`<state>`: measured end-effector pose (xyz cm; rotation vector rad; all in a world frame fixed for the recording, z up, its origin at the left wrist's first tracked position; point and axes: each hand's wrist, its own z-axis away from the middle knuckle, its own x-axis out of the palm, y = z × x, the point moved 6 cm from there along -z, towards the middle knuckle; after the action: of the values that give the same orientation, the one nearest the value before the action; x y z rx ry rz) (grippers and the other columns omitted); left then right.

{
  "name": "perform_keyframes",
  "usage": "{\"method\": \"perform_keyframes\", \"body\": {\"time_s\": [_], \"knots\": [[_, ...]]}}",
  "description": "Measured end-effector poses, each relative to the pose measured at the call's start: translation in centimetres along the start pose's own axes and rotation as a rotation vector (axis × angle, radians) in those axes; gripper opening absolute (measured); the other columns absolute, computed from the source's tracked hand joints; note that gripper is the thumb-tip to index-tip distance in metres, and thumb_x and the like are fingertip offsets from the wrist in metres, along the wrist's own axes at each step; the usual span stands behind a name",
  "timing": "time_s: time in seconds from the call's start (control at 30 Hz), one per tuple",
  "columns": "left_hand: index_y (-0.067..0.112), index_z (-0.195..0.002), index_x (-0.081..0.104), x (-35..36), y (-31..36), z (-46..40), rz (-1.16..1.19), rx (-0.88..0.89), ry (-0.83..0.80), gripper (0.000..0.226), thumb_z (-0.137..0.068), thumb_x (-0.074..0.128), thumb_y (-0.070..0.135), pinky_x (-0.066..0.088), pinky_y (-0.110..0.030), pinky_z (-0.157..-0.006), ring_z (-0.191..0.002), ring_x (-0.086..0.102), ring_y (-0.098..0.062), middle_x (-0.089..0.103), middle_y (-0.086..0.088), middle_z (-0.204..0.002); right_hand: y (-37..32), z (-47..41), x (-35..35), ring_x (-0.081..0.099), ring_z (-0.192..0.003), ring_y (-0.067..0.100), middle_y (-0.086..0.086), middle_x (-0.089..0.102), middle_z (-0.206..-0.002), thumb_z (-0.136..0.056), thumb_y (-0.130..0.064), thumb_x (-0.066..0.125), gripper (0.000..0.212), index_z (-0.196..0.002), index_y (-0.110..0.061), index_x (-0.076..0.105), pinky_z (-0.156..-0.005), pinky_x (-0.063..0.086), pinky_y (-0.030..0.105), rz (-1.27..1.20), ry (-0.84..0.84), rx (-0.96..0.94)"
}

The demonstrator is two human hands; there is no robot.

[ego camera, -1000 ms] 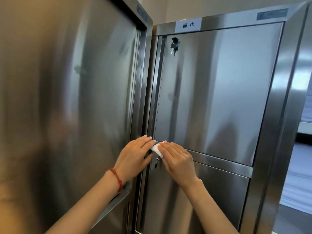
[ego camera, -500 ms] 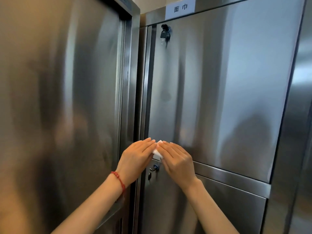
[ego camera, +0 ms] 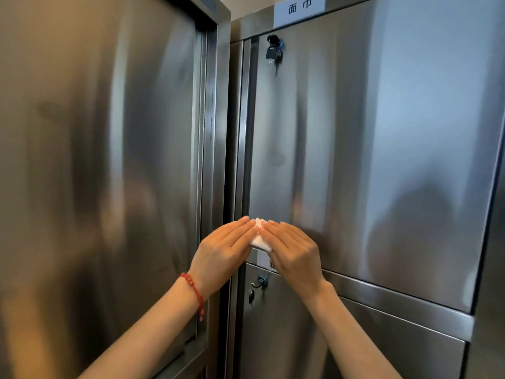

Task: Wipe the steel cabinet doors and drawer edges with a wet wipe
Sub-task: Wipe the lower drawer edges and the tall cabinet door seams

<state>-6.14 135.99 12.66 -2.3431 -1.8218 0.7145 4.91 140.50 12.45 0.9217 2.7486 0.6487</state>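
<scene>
Small folded white wet wipe (ego camera: 259,237): pressed flat against the lower left corner of the tall brushed-steel upper cabinet door (ego camera: 369,160) by straight fingers of left hand (ego camera: 222,251) and right hand (ego camera: 293,251), neither grip clenched. Unwiped door extends up and right; both hands equally near.

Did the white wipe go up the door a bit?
Yes. The wet wipe was over the steel rail between the doors; now it sits higher, on the bottom of the upper door, farther above the lower lock.
</scene>
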Motion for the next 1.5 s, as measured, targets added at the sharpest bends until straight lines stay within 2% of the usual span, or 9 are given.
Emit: {"method": "perform_keyframes", "body": {"time_s": [0.13, 0.3, 0.47, 0.6, 0.77, 0.87, 1.13, 1.3, 1.5], "knots": [[-0.003, -0.105, 0.069, 0.4, -1.4, -0.9, 0.031, 0.053, 0.042, 0.027, -0.082, 0.066, 0.010, 0.048, -0.039, -0.091, -0.104, 0.064, -0.028, 0.067, -0.016, -0.110, 0.7, -1.0, 0.9, 0.070, -0.091, 0.022, 0.009, 0.072, -0.098, -0.100, -0.013, 0.039, 0.038, -0.092, -0.003, 0.075, -0.086, 0.053, 0.032, -0.007, 0.022, -0.024], [-0.005, -0.109, 0.066, 0.6, -3.3, -2.3, 0.062, 0.060, 0.109, 0.033, -0.090, 0.049, 0.017, 0.046, -0.037, -0.095, -0.106, 0.063, -0.027, 0.066, -0.016, -0.113, 1.6, -2.7, 2.6, 0.069, -0.094, 0.021, 0.008, 0.072, -0.101, -0.091, -0.006, 0.055, 0.020, -0.095, -0.004, 0.074, -0.088, 0.054, 0.034, -0.003, 0.033, -0.029], [-0.006, -0.108, 0.066, 0.9, -5.3, -3.4, 0.088, 0.053, 0.176, 0.032, -0.078, 0.069, 0.001, 0.051, -0.041, -0.090, -0.104, 0.064, -0.029, 0.066, -0.017, -0.111, 1.9, -4.4, 3.6, 0.069, -0.093, 0.021, 0.008, 0.072, -0.099, -0.088, -0.004, 0.058, 0.017, -0.094, -0.003, 0.074, -0.088, 0.053, 0.033, 0.004, 0.057, -0.054], [-0.006, -0.107, 0.066, 1.1, -6.3, -4.3, 0.064, 0.100, 0.234, 0.029, -0.080, 0.064, 0.006, 0.051, -0.040, -0.089, -0.099, 0.066, -0.028, 0.068, -0.017, -0.107, 2.4, -5.6, 3.8, 0.070, -0.091, 0.023, 0.010, 0.072, -0.098, -0.096, -0.007, 0.046, 0.029, -0.092, -0.001, 0.074, -0.082, 0.056, 0.036, 0.033, 0.072, -0.099], [-0.006, -0.104, 0.068, 1.7, -7.6, -5.1, 0.048, 0.130, 0.281, 0.031, -0.073, 0.073, -0.004, 0.055, -0.039, -0.085, -0.099, 0.066, -0.027, 0.068, -0.016, -0.107, 3.6, -6.7, 4.5, 0.069, -0.092, 0.024, 0.012, 0.071, -0.101, -0.091, -0.003, 0.051, 0.023, -0.093, 0.001, 0.074, -0.080, 0.057, 0.039, 0.076, 0.068, -0.120], [-0.006, -0.100, 0.069, 1.7, -8.3, -5.6, 0.006, 0.157, 0.313, 0.026, -0.074, 0.070, -0.010, 0.056, -0.039, -0.083, -0.098, 0.067, -0.028, 0.068, -0.018, -0.106, 4.2, -7.4, 4.8, 0.069, -0.092, 0.026, 0.013, 0.071, -0.101, -0.095, -0.005, 0.045, 0.029, -0.092, 0.001, 0.074, -0.080, 0.056, 0.040, 0.108, 0.069, -0.135], [-0.008, -0.097, 0.070, 1.4, -11.1, -7.9, -0.071, 0.141, 0.400, 0.022, -0.077, 0.061, -0.009, 0.058, -0.044, -0.074, -0.095, 0.067, -0.033, 0.068, -0.022, -0.103, 6.9, -10.6, 5.3, 0.068, -0.097, 0.027, 0.013, 0.071, -0.103, -0.081, -0.004, 0.071, 0.015, -0.095, 0.001, 0.073, -0.086, 0.054, 0.040, 0.257, 0.081, -0.145], [-0.009, -0.095, 0.070, 1.3, -12.6, -9.0, -0.112, 0.102, 0.449, 0.029, -0.067, 0.071, -0.016, 0.057, -0.046, -0.075, -0.092, 0.068, -0.034, 0.068, -0.023, -0.102, 8.6, -12.4, 6.3, 0.068, -0.099, 0.028, 0.012, 0.071, -0.103, -0.080, -0.003, 0.070, 0.016, -0.095, 0.000, 0.073, -0.086, 0.054, 0.040, 0.322, 0.101, -0.143], [-0.008, -0.100, 0.069, 1.3, -14.0, -10.5, -0.159, 0.093, 0.458, 0.033, -0.067, 0.073, -0.010, 0.055, -0.046, -0.080, -0.094, 0.067, -0.033, 0.067, -0.023, -0.105, 11.3, -14.1, 7.8, 0.066, -0.102, 0.030, 0.014, 0.070, -0.106, -0.081, -0.002, 0.066, 0.018, -0.098, -0.001, 0.071, -0.091, 0.050, 0.041, 0.408, 0.097, -0.125]]}}
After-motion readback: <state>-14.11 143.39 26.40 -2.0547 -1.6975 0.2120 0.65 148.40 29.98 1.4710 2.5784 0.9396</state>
